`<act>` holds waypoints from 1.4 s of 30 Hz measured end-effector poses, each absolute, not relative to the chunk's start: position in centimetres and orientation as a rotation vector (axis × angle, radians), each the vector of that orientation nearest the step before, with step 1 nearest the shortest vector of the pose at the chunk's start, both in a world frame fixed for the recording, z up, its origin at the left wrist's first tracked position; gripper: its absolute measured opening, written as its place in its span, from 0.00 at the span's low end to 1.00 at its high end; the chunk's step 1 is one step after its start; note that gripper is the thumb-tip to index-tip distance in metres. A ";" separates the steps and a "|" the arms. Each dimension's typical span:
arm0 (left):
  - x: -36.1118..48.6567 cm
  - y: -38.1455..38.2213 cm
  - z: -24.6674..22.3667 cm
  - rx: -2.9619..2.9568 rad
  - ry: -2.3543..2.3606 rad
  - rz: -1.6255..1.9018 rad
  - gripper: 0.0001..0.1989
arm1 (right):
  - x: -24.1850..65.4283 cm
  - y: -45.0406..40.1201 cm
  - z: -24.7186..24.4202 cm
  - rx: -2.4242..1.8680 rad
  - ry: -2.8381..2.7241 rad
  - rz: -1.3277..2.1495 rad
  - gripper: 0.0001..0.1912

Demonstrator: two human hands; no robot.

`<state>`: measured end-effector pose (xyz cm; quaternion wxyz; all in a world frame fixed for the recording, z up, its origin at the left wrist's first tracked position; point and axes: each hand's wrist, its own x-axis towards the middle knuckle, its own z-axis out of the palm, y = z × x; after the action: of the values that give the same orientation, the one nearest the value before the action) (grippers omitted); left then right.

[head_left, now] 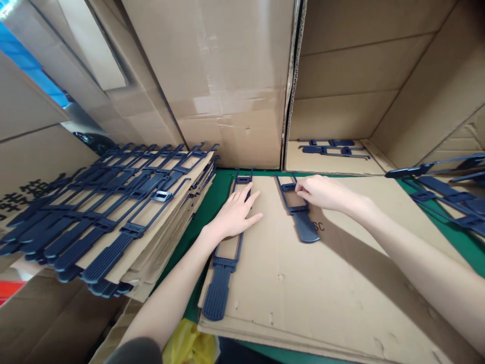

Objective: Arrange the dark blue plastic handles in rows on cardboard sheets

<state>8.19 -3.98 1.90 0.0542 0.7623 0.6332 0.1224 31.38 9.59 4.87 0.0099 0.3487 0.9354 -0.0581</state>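
My left hand (235, 215) lies with fingers spread over the upper part of a long dark blue plastic frame with a ribbed paddle end (216, 293). That frame rests along the left edge of a cardboard sheet (280, 298), its paddle pointing toward me. My right hand (322, 192) has its fingers closed at the right side of a second, similar dark blue plastic frame (306, 226). This one looks shorter and slants on the sheet. My left palm and fingers hide part of the first frame.
At left rises a stack of cardboard layers (166, 263) topped by many such blue frames (106, 253). An open cardboard box (341, 65) at the back right holds a few frames (333, 150). More frames (450, 197) lie far right. A yellow bag (189, 344) sits below.
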 end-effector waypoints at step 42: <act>8.8 -4.1 2.6 2.491 2.097 0.270 0.22 | 28.1 4.5 1.5 0.634 3.389 0.041 0.17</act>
<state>8.83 -4.06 2.64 -0.0628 0.7610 0.6405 0.0824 28.09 4.49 1.49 -0.1526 0.1816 0.9714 0.0117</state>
